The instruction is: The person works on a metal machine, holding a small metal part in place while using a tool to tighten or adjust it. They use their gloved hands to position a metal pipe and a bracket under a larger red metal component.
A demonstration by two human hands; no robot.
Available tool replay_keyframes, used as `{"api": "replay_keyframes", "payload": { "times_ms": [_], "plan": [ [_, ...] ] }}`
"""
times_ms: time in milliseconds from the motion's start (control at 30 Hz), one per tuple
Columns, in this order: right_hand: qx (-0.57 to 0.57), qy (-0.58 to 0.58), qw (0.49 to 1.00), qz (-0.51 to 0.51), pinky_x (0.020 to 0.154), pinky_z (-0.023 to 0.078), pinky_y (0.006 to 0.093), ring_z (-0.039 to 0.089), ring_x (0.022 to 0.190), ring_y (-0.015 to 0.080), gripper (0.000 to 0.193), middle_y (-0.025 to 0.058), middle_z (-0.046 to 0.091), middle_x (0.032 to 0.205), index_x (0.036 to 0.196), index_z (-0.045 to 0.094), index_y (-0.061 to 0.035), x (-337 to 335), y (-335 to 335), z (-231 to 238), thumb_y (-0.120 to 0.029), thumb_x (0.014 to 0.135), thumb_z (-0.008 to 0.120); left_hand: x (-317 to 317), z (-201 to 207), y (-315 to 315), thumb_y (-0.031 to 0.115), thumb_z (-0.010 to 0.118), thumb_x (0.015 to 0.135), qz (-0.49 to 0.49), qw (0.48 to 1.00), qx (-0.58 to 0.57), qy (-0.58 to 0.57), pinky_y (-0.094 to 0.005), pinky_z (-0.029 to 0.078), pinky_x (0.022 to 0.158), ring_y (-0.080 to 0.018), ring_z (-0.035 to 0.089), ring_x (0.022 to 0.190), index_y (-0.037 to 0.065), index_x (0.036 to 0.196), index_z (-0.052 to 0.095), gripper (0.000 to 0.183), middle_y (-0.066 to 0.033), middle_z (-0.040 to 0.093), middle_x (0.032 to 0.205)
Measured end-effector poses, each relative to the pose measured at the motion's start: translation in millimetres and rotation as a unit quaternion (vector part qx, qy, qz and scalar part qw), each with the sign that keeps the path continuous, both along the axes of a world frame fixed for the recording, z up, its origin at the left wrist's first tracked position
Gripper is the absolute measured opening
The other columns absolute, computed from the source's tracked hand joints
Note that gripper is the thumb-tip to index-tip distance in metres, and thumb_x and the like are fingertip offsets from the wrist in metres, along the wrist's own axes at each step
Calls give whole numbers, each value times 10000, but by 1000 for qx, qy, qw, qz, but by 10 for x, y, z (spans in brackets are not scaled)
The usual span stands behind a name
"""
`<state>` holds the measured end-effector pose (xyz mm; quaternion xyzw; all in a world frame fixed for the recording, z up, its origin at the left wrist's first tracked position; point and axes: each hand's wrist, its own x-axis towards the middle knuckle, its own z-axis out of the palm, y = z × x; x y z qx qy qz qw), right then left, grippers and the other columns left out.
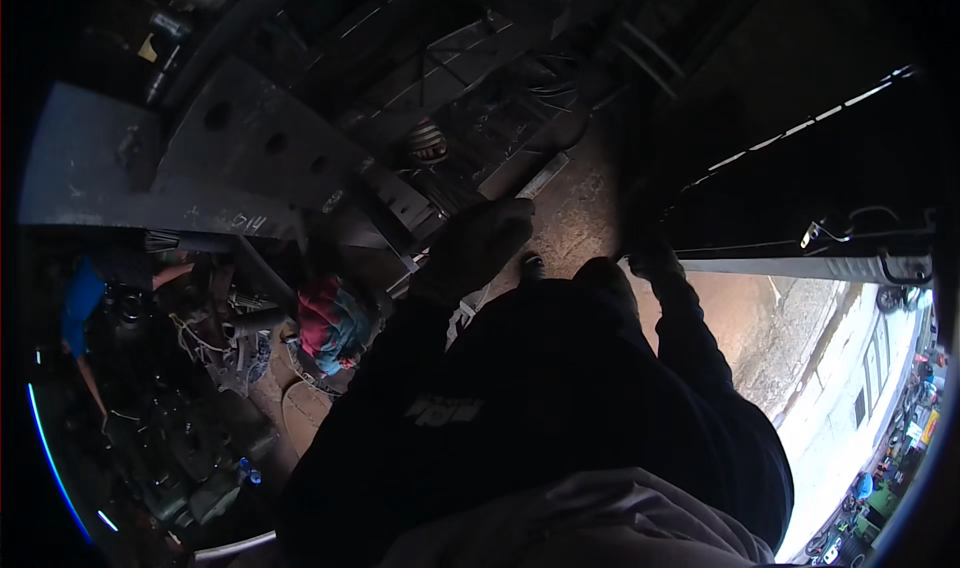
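Note:
The scene is very dark. My left hand (480, 243), in a dark glove, lies curled over the end of a steel bracket (405, 203) that juts from a heavy grey beam with round holes (250, 138). Whether it grips anything is lost in shadow. My right hand (652, 260) reaches up to the lower edge of a large black panel (800, 178) and is little more than a silhouette. Both arms wear dark sleeves. A flat metal strip (545, 176) lies on the dirty floor just beyond the left hand.
A striped coil-like part (428, 143) sits among wires in the frame above. A red and teal cloth (330, 323) and a heap of metal parts (215, 353) lie at the left. A person in blue (82, 303) is at the far left. A sunlit street (850, 408) is at the lower right.

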<state>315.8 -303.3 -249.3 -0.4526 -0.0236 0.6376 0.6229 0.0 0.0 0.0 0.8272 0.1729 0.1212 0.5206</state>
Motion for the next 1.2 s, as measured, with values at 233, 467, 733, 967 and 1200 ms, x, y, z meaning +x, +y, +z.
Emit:
{"api": "replay_keyframes", "payload": {
  "times_ms": [233, 467, 733, 967, 1200],
  "plan": [
    [-121, -205, 964, -119, 551, 481, 324, 580, 589, 142, 193, -30, 586, 702, 943, 666, -108, 953, 1476, 714, -291, 1003, 650, 257, -48, 455, 147, 712, 965, 150, 973, 172, -23, -366, 571, 866, -247, 728, 1048, 58, 1215, 708, 266, -136, 749, 1148],
    [-49, -500, 863, -44, 611, 497, 314, 595, 658, 126, 210, -27, 622, 778, 1016, 679, -94, 2029, 2698, 1345, -298, 1021, 627, 1135, -55, 798, 65, 735, 921, 398, 902, 159, -46, -331, 580, 863, -239, 738, 1018, 30, 1150, 736, 232, -120, 755, 1146],
    [-6, -604, 790, 101, 654, 500, 298, 607, 731, 106, 261, -18, 657, 869, 1143, 703, -77, 2725, 3416, 1574, -293, 1043, 598, 1739, 13, 1469, 209, 751, 890, 397, 753, 516, 95, -424, 580, 743, -328, 718, 856, 105, 1185, 738, 313, -132, 742, 973],
    [178, -618, 763, 64, 690, 495, 286, 596, 766, 112, 298, 1, 684, 904, 1232, 704, -53, 2167, 3618, 2097, -245, 1010, 649, 1746, -27, 1436, 218, 754, 883, 435, 743, 487, 150, -436, 578, 724, -327, 718, 800, 123, 1090, 748, 228, -124, 746, 931],
    [315, -559, 765, 60, 783, 540, 308, 658, 881, 168, 379, 56, 727, 986, 1274, 686, -30, 2073, 4649, 3046, -266, 978, 696, 1828, 141, 1442, 220, 763, 882, 445, 813, 373, 50, -392, 595, 835, -305, 747, 934, 76, 1112, 757, 270, -132, 765, 1072]
  ]
}}
